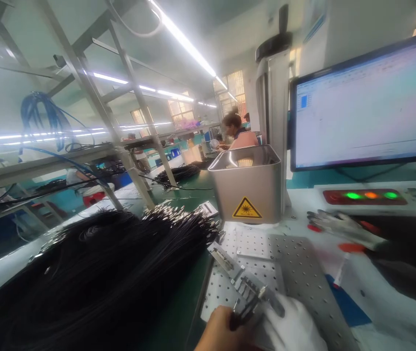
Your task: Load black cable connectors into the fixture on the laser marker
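Note:
My bare left hand (220, 334) is at the bottom edge, its fingers pinched on a few thin black cables (241, 317) with metal plug ends. Those ends lie in a small metal fixture (235, 275) bolted on a perforated grey plate (295, 273). My right hand (292, 329), in a white glove, is curled beside it and touches the near end of the fixture. What it grips is hidden. Above the plate hangs a silver laser head (246, 187) with a yellow warning sticker.
A big heap of black cables (94, 278) fills the green bench at left. A monitor (367, 105) and a panel with lit lamps (370, 196) stand at right. A blurred gloved hand with a dark sleeve (343, 229) reaches in from the right. People sit far behind.

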Available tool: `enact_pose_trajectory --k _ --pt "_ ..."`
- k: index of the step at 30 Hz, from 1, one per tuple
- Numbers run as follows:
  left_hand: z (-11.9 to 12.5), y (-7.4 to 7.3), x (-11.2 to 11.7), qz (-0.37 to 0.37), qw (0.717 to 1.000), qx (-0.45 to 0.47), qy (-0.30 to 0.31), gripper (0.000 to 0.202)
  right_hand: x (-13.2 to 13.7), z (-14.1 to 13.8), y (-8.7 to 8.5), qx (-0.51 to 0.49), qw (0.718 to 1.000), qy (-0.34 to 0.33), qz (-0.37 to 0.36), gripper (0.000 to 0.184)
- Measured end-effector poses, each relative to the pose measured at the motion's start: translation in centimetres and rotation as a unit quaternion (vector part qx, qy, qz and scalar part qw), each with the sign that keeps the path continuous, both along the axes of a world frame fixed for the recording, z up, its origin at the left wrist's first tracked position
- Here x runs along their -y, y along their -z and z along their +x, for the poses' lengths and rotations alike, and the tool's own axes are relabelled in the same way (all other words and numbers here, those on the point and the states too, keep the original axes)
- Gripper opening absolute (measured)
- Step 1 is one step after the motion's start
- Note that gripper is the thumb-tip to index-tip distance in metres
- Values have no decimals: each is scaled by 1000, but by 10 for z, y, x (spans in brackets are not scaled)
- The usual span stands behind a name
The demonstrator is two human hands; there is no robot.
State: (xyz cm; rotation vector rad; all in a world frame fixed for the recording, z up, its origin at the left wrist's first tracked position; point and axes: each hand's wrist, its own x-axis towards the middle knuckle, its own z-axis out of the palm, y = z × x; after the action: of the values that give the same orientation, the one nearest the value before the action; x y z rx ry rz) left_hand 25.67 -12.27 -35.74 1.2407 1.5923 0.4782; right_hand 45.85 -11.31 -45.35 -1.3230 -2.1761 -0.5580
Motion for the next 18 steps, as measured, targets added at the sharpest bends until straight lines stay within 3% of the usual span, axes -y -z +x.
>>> enact_pose_trajectory --k 5,10,16,18 --pt "23 -2 -5 -47 997 13 -66 39 1 0 4 1 1000 4 27 30" --pt "26 3 -5 23 995 -76 -59 30 4 -4 -1 -4 999 29 41 24" --pt "12 -4 -8 31 999 -3 20 20 5 -3 -9 -7 996 13 86 21" --pt "5 -6 -10 51 999 5 14 18 4 -3 -8 1 996 16 93 21"
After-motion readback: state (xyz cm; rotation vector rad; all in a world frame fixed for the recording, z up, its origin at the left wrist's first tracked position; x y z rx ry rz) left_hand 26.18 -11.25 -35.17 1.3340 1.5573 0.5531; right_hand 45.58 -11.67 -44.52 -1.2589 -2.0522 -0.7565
